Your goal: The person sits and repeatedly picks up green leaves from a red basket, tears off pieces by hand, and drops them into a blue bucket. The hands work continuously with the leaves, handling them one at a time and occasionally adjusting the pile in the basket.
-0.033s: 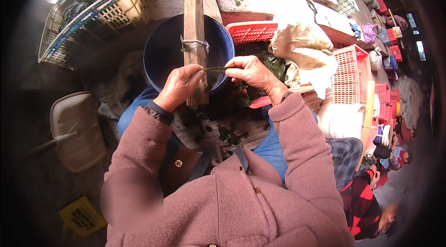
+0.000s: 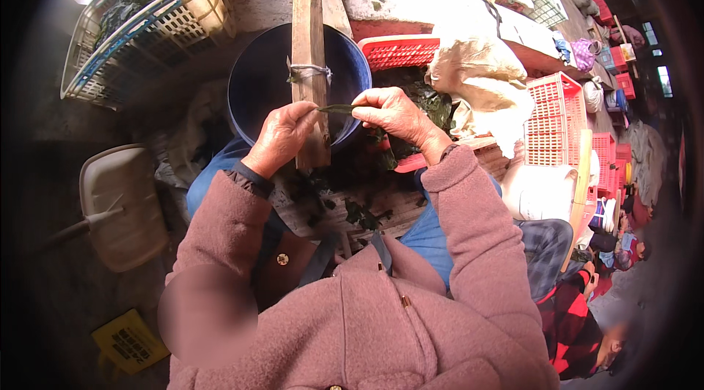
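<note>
Leaf point(image 2: 337, 108) spans level between the hands, left hand point(image 2: 282, 137) and right hand point(image 2: 396, 117) each pinching one end shut, just before the plank point(image 2: 309, 67) over the bucket point(image 2: 257, 82).

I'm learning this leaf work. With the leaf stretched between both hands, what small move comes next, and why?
Probably draw the leaf against the wooden plank: the left hand and right hand pinch its ends right beside the plank, above the blue tub.
</note>
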Demonstrator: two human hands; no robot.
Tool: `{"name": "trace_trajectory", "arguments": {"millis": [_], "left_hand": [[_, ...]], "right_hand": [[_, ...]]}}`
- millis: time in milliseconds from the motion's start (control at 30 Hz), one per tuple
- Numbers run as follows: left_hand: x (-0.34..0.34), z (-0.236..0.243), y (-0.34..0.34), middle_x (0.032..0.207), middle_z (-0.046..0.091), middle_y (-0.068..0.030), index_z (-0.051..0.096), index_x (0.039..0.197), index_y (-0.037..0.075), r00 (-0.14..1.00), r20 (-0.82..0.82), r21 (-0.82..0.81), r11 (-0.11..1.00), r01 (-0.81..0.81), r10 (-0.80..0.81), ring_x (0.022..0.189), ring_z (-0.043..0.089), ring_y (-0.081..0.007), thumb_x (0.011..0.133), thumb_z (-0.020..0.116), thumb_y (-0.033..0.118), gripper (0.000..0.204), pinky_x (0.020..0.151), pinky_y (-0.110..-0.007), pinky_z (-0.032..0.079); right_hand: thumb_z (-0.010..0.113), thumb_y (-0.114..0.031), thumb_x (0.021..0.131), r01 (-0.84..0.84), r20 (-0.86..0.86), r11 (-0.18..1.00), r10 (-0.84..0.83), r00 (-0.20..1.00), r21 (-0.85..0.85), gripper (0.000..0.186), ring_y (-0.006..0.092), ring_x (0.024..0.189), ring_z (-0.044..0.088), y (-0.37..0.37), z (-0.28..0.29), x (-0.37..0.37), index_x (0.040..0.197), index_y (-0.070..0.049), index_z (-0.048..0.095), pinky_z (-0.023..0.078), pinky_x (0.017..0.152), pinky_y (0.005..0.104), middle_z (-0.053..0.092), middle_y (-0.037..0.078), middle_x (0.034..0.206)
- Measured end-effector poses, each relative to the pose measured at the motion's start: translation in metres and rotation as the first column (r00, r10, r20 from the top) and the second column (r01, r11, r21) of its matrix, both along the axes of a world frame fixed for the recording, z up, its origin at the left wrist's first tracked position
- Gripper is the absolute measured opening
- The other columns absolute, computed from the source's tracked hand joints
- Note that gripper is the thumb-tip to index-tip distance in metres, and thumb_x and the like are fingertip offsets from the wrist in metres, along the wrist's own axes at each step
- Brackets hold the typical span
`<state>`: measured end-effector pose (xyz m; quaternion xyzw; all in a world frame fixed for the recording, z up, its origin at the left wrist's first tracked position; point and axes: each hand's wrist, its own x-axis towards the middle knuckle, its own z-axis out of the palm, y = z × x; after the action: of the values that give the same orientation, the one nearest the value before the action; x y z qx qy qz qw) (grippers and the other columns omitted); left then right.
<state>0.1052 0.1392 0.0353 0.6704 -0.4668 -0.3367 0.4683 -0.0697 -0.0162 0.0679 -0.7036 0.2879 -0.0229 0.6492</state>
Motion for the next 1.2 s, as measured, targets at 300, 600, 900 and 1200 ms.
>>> {"name": "trace_trajectory", "arguments": {"millis": [300,600,900,1200], "left_hand": [[0.018,-0.038,-0.015,0.080,0.065,-0.0104,0.064,0.095,0.000,0.869,-0.089,-0.091,0.865,-0.494,0.487,0.076,0.060,-0.0157,0.093,0.053,0.012,0.016,0.071,-0.029,0.047],[0.037,-0.054,-0.044,0.078,0.063,-0.0039,0.061,0.088,0.000,0.742,-0.430,0.028,0.829,-0.558,0.514,0.069,0.058,-0.0107,0.098,0.049,0.017,0.023,0.065,-0.026,0.048],[0.038,-0.055,-0.046,0.077,0.064,-0.0034,0.059,0.088,0.001,0.769,-0.405,-0.038,0.832,-0.554,0.494,0.063,0.056,-0.0105,0.098,0.048,0.020,0.024,0.061,-0.026,0.048],[0.038,-0.072,-0.050,0.082,0.058,-0.0062,0.054,0.105,0.001,0.494,-0.588,0.293,0.738,-0.608,0.640,0.065,0.054,-0.0144,0.095,0.050,0.017,0.019,0.064,-0.032,0.050]], "right_hand": [[0.065,-0.015,0.083,0.100,0.160,0.989,-0.082,0.984,-0.107,0.018,0.0059,0.069,0.052,0.001,-0.039,0.076,0.090,0.001,0.068,0.045,0.063,0.0239,0.061,-0.002,0.073],[0.067,-0.013,0.086,0.278,0.157,0.924,-0.325,0.933,0.262,0.011,0.0040,0.055,0.048,-0.005,-0.069,0.110,0.088,-0.003,0.067,0.039,0.049,0.0190,0.059,-0.003,0.068],[0.067,-0.016,0.086,0.352,0.127,0.923,-0.372,0.919,0.159,0.012,0.0026,0.052,0.045,0.000,-0.068,0.110,0.084,-0.005,0.065,0.038,0.046,0.0186,0.055,-0.006,0.066],[0.064,-0.017,0.089,0.465,0.178,0.845,-0.516,0.838,0.262,0.013,0.0059,0.056,0.049,0.002,-0.079,0.103,0.088,-0.003,0.062,0.042,0.051,0.0203,0.055,-0.002,0.069]]}}
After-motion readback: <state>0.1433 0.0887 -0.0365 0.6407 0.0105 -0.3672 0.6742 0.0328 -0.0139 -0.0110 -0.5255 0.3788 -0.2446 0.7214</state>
